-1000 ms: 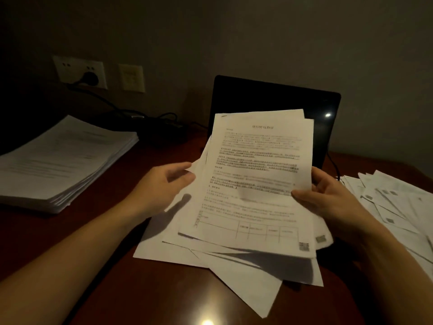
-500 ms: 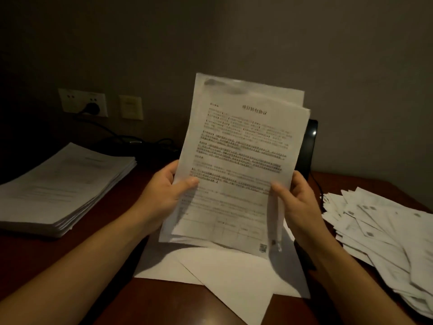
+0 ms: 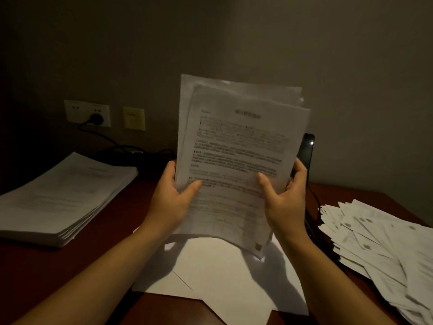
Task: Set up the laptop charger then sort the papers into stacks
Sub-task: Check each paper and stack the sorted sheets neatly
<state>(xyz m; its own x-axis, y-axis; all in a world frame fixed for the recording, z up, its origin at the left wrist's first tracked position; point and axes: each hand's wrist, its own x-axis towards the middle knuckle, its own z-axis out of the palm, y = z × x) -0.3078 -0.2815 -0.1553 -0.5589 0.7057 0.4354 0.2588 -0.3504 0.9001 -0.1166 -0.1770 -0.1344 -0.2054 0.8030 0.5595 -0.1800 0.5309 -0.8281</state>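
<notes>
At the left edge of the dark red-brown wooden desk (image 3: 112,221) we note a squared stack of white printed sheets (image 3: 63,195). A black plug (image 3: 96,118) sits in the white wall socket (image 3: 77,111); we judge the charger set. The left hand (image 3: 171,202) and the right hand (image 3: 284,205) each grip a side of an upright sheaf of thin white printed papers (image 3: 239,141), presumably to square it. A fanned white paper heap (image 3: 384,245) covers the right edge.
</notes>
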